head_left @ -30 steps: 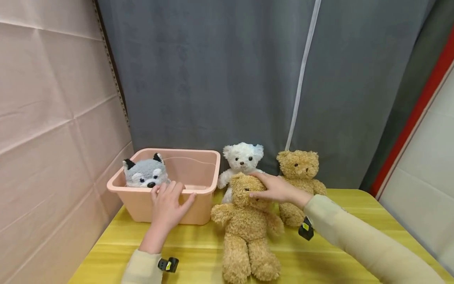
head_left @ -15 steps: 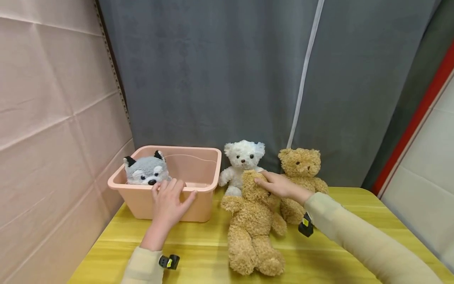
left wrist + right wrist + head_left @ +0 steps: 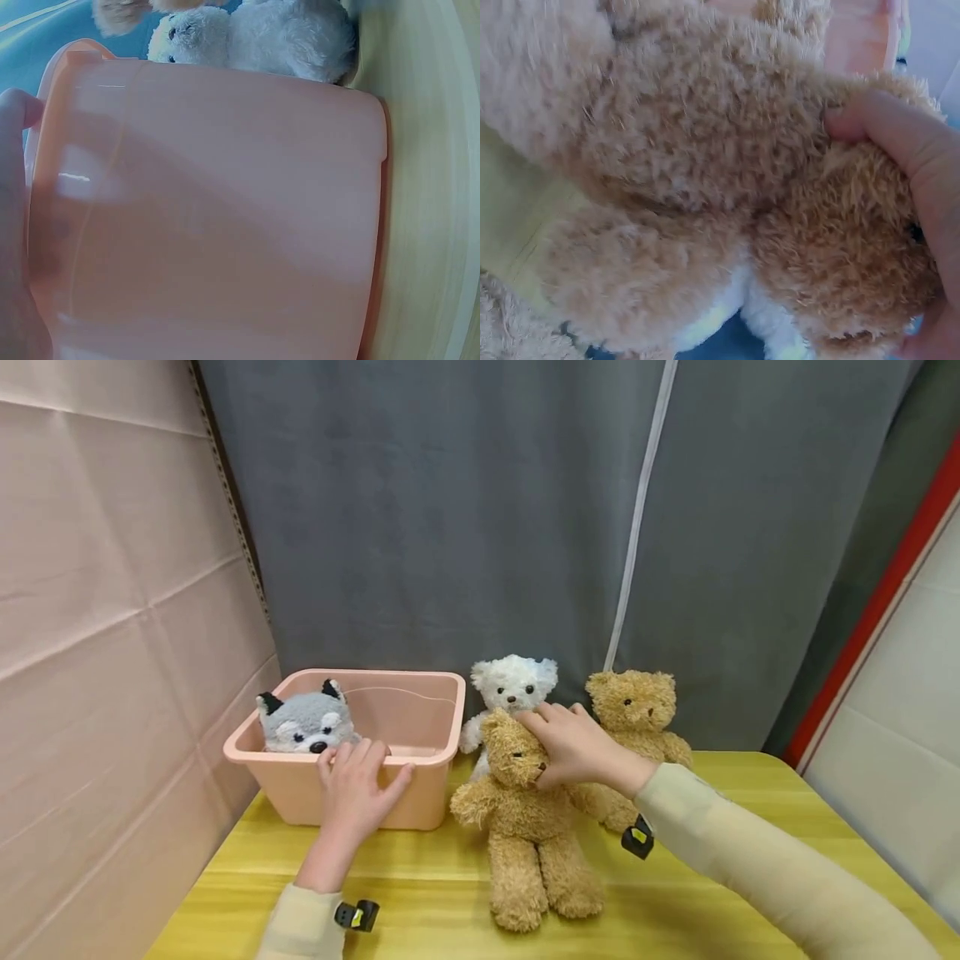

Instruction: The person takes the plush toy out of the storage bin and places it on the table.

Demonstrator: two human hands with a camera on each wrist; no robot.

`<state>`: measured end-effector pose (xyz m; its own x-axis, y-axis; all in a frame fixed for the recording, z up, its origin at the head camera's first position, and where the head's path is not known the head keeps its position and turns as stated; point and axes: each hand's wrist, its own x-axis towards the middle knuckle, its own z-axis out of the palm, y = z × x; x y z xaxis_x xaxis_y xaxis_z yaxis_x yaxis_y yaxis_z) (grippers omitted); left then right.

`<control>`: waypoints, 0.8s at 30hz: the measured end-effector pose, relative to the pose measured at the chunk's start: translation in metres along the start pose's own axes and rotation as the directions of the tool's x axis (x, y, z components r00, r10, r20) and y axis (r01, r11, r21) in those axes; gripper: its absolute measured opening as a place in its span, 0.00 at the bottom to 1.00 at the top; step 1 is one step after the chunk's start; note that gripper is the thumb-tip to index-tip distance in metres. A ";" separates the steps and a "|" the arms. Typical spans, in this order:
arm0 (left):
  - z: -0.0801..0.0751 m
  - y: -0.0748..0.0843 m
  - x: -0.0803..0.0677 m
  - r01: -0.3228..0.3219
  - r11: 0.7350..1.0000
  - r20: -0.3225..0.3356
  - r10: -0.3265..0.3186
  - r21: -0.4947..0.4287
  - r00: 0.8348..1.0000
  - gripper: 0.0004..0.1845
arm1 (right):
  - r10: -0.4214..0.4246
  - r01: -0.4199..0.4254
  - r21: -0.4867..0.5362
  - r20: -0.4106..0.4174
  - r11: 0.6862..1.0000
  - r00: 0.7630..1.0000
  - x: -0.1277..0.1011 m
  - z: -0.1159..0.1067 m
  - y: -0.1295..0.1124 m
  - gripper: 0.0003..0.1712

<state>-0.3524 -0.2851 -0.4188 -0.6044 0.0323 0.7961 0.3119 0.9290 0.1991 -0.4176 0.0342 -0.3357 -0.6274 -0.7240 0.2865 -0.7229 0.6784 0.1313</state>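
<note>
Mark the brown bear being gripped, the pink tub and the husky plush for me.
brown bear (image 3: 528,822), head view, on its belly.
pink tub (image 3: 420,758), head view, on the front rim, right of the left hand.
husky plush (image 3: 303,722), head view, on its grey forehead above the tub rim.

White bear (image 3: 512,689): lower body hidden behind front brown bear (image 3: 525,827). Husky plush (image 3: 303,724) below the head hidden by pink bin (image 3: 420,760) wall. Right wrist view blurred; grip probably on bear's head.

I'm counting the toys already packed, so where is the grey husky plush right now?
In the head view the grey husky plush sits inside the pink tub, at its left end, just behind the left hand resting on the tub's front rim.
</note>
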 end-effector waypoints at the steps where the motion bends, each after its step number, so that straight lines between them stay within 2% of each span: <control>1: 0.000 0.000 0.000 0.000 1.000 -0.007 0.000 -0.001 1.000 0.20 | -0.034 0.032 -0.040 -0.033 0.999 0.999 0.001 0.000 -0.004 0.62; 6: -0.001 -0.002 0.000 -0.003 1.000 -0.011 0.003 0.003 1.000 0.21 | -0.188 0.156 -0.205 -0.145 0.966 0.971 -0.006 0.011 -0.023 0.63; 10: 0.000 -0.003 0.002 -0.005 1.000 0.001 0.005 0.002 1.000 0.21 | -0.265 0.220 -0.232 -0.187 0.948 0.946 -0.016 0.017 -0.040 0.62; 12: 0.000 -0.004 0.003 -0.005 1.000 -0.002 0.005 -0.001 1.000 0.21 | -0.287 0.255 -0.179 -0.187 0.950 0.939 -0.020 0.013 -0.048 0.58; 14: 0.000 -0.005 0.004 -0.004 1.000 -0.009 0.004 -0.006 1.000 0.21 | -0.302 0.292 -0.080 -0.174 0.953 0.937 -0.020 0.007 -0.056 0.53; 17: -0.001 -0.006 0.005 0.001 1.000 -0.011 -0.001 -0.009 1.000 0.21 | -0.270 0.285 0.122 -0.127 0.951 0.955 -0.016 -0.002 -0.064 0.47; 19: -0.002 -0.006 0.005 0.005 1.000 -0.001 -0.005 -0.006 1.000 0.21 | -0.208 0.214 0.253 -0.052 0.943 0.977 -0.013 -0.003 -0.067 0.50; 21: -0.001 -0.005 0.005 0.012 1.000 0.016 -0.012 -0.001 1.000 0.21 | -0.139 0.120 0.340 0.033 0.933 0.990 -0.009 0.002 -0.067 0.55; 24: 0.000 -0.003 0.003 0.019 1.000 0.043 -0.019 0.003 0.999 0.22 | -0.053 -0.011 0.387 0.155 0.922 0.987 -0.005 0.016 -0.065 0.61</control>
<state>-0.3549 -0.2878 -0.4171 -0.6414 0.0307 0.7666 0.2980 0.9307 0.2121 -0.3717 -0.0083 -0.3613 -0.6255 -0.7695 0.1290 -0.7715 0.5854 -0.2491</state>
